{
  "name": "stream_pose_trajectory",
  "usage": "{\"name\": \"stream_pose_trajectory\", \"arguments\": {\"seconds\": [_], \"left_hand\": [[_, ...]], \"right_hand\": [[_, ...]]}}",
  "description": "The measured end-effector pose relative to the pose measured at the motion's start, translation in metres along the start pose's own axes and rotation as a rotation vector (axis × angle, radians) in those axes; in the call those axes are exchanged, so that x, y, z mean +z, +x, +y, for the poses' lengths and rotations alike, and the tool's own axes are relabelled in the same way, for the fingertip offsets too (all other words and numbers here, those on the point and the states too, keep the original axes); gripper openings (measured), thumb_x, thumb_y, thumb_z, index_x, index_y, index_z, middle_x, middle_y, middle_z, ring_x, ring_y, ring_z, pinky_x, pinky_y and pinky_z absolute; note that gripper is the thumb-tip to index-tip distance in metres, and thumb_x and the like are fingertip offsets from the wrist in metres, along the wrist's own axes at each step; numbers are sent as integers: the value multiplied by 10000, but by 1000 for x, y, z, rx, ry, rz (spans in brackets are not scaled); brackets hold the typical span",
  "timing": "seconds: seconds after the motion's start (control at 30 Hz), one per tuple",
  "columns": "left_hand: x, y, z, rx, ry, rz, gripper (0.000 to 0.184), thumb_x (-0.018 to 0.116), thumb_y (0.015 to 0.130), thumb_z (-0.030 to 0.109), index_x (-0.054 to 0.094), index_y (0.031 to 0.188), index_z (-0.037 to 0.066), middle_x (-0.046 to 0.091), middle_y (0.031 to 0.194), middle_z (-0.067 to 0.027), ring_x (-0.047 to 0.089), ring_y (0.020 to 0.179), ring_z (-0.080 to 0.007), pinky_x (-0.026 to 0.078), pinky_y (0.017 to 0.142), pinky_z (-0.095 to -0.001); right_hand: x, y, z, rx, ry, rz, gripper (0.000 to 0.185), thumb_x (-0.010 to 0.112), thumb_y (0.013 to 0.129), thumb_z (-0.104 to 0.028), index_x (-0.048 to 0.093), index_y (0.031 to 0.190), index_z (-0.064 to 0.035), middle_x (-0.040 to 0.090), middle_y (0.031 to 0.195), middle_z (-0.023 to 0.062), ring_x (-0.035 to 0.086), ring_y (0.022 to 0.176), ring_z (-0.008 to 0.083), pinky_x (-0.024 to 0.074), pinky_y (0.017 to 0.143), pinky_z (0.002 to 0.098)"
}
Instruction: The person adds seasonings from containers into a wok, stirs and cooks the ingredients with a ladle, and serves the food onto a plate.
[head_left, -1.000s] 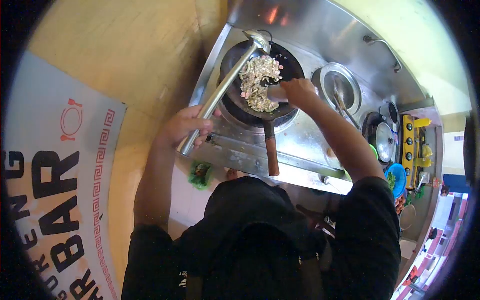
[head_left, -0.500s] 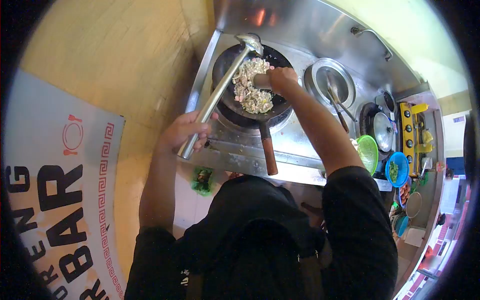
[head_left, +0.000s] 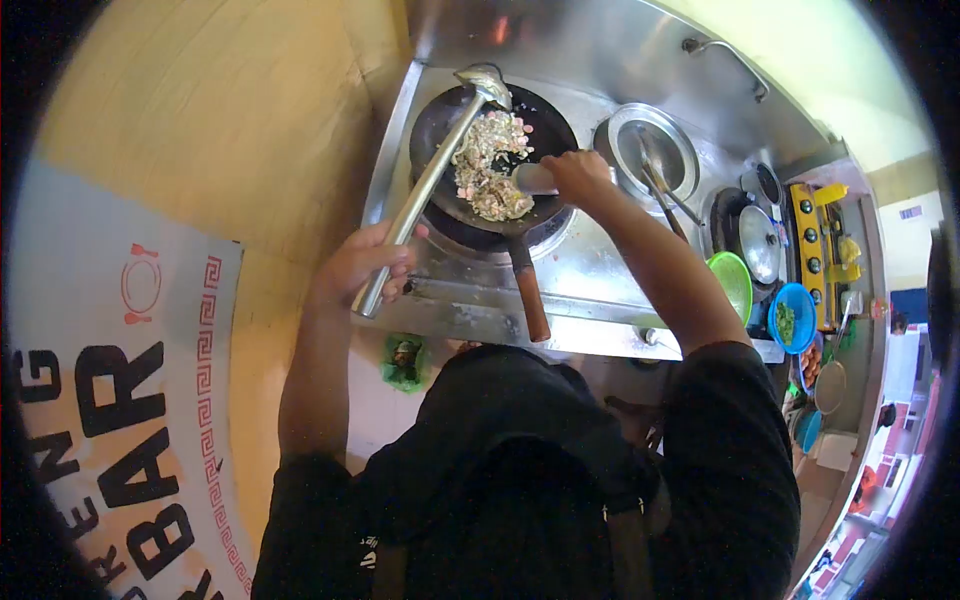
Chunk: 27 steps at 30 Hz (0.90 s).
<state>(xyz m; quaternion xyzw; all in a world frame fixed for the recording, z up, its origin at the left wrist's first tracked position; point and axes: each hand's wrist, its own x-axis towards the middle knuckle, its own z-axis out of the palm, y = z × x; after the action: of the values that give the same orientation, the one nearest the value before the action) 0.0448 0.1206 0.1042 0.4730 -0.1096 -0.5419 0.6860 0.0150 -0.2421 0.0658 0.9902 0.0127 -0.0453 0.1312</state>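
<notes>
Before you, a steel counter (head_left: 620, 275) carries a wok (head_left: 548, 122) just left of your right hand (head_left: 580, 178), a round metal pot (head_left: 690, 165) just right of that hand, and, farther right, a silver lid (head_left: 758, 240) over something dark.

Wok (head_left: 550, 125): round, blackened inside, set at the left of the metal table; its handle (head_left: 531, 300), dark near the rim and reddish-brown beyond, points to the near side. Food mixture (head_left: 488, 165): pale, lumpy, flecked with pink pieces, spread from the middle of the wok toward its near rim and curving about a bare dark patch. Ladle (head_left: 428, 195): long, steel, slanting across the wok's left side, bowl at the far rim. Greyish implement (head_left: 535, 179): partly hidden, its end beside the mixture.
</notes>
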Motion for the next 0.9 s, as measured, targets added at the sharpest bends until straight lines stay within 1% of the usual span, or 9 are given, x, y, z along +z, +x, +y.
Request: {"name": "stream_pose_trajectory", "arguments": {"seconds": [0.07, 0.2, 0.23, 0.33, 0.5, 0.6, 0.77, 0.83, 0.9], "left_hand": [[2, 2, 1, 6, -6, -9, 477, 594, 839, 163, 395, 1243, 6, 450, 643, -5, 498, 436, -109, 408, 382, -238], [3, 5, -2, -22, 3, -35, 469, 585, 844, 152, 387, 1244, 7, 446, 647, -5, 488, 434, -106, 403, 380, -228], [3, 6, -4, -15, -2, -36, 470, 581, 848, 155, 382, 1249, 11, 444, 649, -4, 483, 433, -104, 403, 381, -227], [1, 8, -10, -9, 15, -30, 468, 570, 857, 160, 373, 1259, 21, 441, 651, -1, 480, 434, -100, 401, 382, -227], [11, 4, -18, 13, -45, -17, 401, 541, 845, 120, 430, 1224, 52, 456, 676, -15, 470, 458, -111, 404, 414, -251], [14, 9, -25, 25, 1, -12, 474, 553, 879, 177, 354, 1283, 27, 431, 656, 8, 463, 432, -95, 408, 382, -246], [29, 15, -37, 104, 15, 111, 421, 548, 841, 127, 441, 1233, 18, 441, 657, -7, 454, 442, -111, 388, 390, -260], [47, 20, -37, 129, 45, 151, 359, 557, 846, 159, 471, 1165, 19, 445, 656, -6, 446, 435, -111, 378, 374, -246], [-27, 33, -74, 122, 54, 280, 227, 544, 867, 251, 488, 1003, 78, 460, 658, -3, 444, 436, -104, 379, 339, -224]], "right_hand": [[1, 7, -4, 9, 58, -169, 240, 593, 808, -229, 616, 1042, -181, 674, 886, 94, 660, 847, 270, 501, 707, 392], [5, 7, -20, -9, 70, 166, 196, 603, 789, -211, 653, 972, -161, 680, 886, 103, 667, 845, 276, 510, 717, 389], [-5, 7, -20, 0, 75, -34, 199, 587, 803, -220, 651, 984, -168, 679, 882, 101, 665, 840, 278, 506, 718, 393], [-5, -1, -12, 11, 73, -172, 271, 642, 748, -178, 628, 1018, -201, 675, 878, 74, 660, 855, 274, 502, 746, 386], [11, -16, 2, 44, -5, 0, 279, 656, 744, -205, 620, 1019, -178, 684, 891, 82, 669, 861, 265, 518, 731, 400], [15, -23, -1, 100, 117, -232, 351, 673, 740, -244, 592, 1074, -171, 680, 942, 90, 663, 890, 269, 516, 746, 416], [33, -61, 5, 390, 930, -56, 785, 808, 561, -370, 516, 1237, -99, 659, 1018, 152, 648, 894, 301, 510, 804, 385], [44, -90, 10, 307, 1267, 197, 826, 813, 572, -358, 485, 1270, -62, 643, 1041, 170, 634, 918, 257, 500, 824, 370], [10, -147, 26, 414, 1500, 283, 860, 819, 585, -372, 461, 1295, -43, 582, 1157, 164, 561, 1044, 221, 437, 914, 359]]}}
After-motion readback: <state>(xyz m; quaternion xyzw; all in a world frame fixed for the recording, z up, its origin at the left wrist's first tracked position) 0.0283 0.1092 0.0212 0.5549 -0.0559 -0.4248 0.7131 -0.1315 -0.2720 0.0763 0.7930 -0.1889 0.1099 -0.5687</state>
